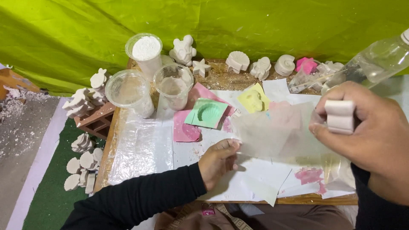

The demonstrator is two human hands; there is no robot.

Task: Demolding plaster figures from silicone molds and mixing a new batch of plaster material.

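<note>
Left hand [219, 159] was pinching one edge of the thin clear sheet [277, 130] mid-frame while the right hand [370, 132] was closed on a small white block [340, 116] at right, so I'd say keep that sheet taut and flat.

A thin translucent plastic sheet [277, 132] is stretched flat above the paper-covered table [221, 194]

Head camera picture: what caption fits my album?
Left hand pins translucent sheet; right hand grips white block.
</note>
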